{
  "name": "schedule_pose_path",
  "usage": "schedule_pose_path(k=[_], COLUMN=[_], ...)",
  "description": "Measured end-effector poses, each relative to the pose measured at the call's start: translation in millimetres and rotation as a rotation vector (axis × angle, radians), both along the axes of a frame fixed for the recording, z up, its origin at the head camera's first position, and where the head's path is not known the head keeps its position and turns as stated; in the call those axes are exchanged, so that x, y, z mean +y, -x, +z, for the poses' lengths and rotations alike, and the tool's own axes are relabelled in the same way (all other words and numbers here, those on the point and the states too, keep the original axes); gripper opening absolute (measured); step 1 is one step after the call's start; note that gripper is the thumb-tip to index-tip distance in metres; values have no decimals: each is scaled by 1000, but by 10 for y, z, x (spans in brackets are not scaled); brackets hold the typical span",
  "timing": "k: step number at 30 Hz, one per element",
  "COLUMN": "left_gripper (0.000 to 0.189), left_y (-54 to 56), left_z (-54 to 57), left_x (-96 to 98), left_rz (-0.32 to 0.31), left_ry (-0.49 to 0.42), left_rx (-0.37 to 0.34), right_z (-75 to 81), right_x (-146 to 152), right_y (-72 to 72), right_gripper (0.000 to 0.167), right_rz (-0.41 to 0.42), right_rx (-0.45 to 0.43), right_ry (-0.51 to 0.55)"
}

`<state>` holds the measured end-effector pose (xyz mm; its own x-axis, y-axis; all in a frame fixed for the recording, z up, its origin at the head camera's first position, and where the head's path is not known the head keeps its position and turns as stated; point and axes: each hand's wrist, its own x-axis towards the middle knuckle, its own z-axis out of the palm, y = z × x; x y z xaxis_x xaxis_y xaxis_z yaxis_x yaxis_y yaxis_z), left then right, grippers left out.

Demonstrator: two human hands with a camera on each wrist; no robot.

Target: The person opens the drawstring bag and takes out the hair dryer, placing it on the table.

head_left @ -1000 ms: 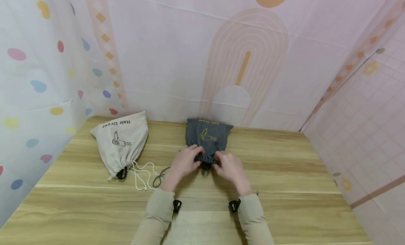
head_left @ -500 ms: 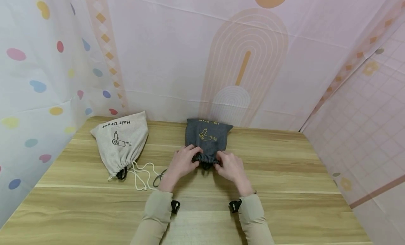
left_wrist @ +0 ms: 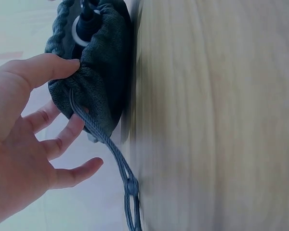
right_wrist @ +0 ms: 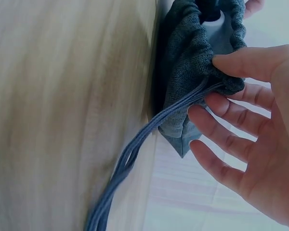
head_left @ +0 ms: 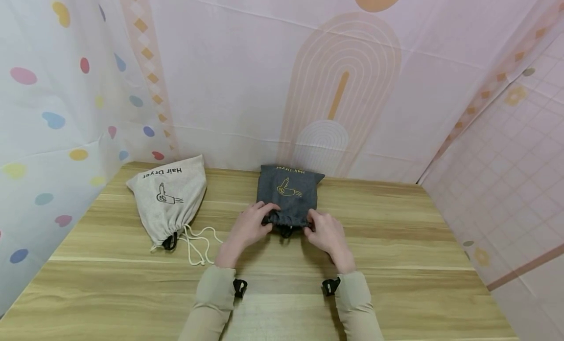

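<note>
A dark grey drawstring bag (head_left: 286, 194) printed with a yellow hair dryer lies at the table's middle back, its gathered mouth facing me. My left hand (head_left: 251, 226) pinches the left side of the mouth between thumb and fingers. On the opposite side, my right hand (head_left: 325, 231) pinches the rim likewise. Grey drawstrings (left_wrist: 115, 154) trail from the left corner, and another bundle of cords (right_wrist: 139, 139) hangs from the right one. Inside the partly opened mouth, a black part with a pale ring (left_wrist: 84, 29) shows; the rest of the contents is hidden.
To the left lies a beige drawstring bag (head_left: 169, 199) with a black hair dryer print, a black loop (head_left: 170, 241) at its mouth and white cords (head_left: 198, 245) on the wooden table (head_left: 396, 292). Patterned curtains (head_left: 229, 86) stand behind and at both sides.
Both hands have moved apart, the left leftward and the right rightward, and the grey bag's gathered mouth has widened. The beige bag has stayed in place.
</note>
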<state>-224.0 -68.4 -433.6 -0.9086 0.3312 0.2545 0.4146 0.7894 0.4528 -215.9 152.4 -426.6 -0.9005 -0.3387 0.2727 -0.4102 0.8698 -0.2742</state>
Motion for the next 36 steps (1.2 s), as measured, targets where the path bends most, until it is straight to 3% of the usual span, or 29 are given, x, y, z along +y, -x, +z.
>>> schedule_pose_path(k=[11,19,27,36], left_gripper=[44,37,20,18], left_y=[35,41,27,27], left_z=[1,7,-9,-4], left_x=[-100,-160,-199,-243], left_rz=[4,35,6,-1], left_ry=[-78,-65,-90,-124], left_rx=[-49,-82,-31,39], right_z=[17,16,7,34], right_x=[71,109,156,192], right_y=[-8,1,4,3], right_gripper=[17,16,15,14], right_rz=[-30,-51,-55,-96], right_rx=[-38,-58,-56,-108], right_ry=[29,40,57,89])
